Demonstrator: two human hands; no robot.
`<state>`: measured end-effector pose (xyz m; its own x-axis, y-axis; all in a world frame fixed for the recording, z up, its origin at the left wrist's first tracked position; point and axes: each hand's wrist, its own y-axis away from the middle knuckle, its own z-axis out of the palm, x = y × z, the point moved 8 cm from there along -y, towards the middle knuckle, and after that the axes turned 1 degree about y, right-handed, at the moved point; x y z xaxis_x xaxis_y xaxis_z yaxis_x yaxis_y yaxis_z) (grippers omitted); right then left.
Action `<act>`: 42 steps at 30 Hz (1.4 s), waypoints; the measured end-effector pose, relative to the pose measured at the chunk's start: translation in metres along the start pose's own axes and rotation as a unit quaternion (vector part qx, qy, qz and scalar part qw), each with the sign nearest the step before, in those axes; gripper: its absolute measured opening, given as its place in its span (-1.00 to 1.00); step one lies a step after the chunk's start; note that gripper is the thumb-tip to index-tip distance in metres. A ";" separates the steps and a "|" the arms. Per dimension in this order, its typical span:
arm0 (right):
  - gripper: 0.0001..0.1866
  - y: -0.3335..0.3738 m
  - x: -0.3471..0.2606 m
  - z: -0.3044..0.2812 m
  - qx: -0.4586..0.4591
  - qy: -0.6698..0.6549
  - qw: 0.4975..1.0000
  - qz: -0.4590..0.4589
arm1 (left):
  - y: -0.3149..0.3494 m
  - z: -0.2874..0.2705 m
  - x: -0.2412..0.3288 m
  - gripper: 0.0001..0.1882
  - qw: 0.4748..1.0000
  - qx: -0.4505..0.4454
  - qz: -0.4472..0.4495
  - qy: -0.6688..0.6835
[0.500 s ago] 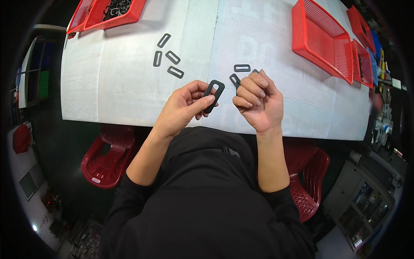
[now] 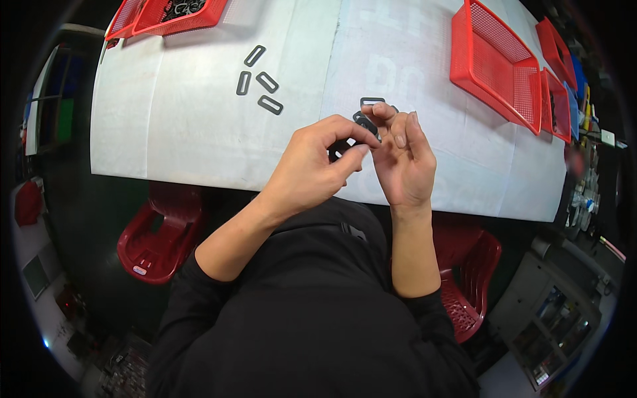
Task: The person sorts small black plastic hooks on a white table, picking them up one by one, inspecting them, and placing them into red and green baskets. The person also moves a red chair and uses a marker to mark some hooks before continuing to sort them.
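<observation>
Rectangular loops (image 2: 267, 109) are black; the bench (image 2: 186, 126) is white with faint, pale lettering (image 2: 373, 69); the large basket (image 2: 497, 99) is bright red, mesh-patterned; the chairs (image 2: 162, 249) are maroon; the garment (image 2: 298, 318) is plain black; the floor (image 2: 106, 199), dark green.

A black, flat loop (image 2: 341, 146) with a slot is pinched by the fingers of the left hand (image 2: 310, 162), partly hidden by them, and is held over the bench (image 2: 199, 132), near the right hand (image 2: 403, 162).

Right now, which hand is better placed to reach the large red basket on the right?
Probably the right hand: it is nearer the large red basket, while the left hand is farther and seems to hold a black loop.
</observation>
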<state>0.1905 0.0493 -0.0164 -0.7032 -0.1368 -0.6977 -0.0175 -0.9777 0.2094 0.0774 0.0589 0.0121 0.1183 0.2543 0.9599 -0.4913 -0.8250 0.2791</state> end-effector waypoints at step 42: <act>-0.62 0.003 -0.009 0.012 -0.050 0.189 0.976 -0.099 | -0.006 0.003 -0.006 -0.85 0.993 0.021 -0.050 0.106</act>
<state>0.1878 0.0495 -0.0012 -0.3800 0.0253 -0.9246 -0.0428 -0.9990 -0.0097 0.0818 0.0605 0.0046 -0.0220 0.4335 0.9009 -0.4502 -0.8089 0.3782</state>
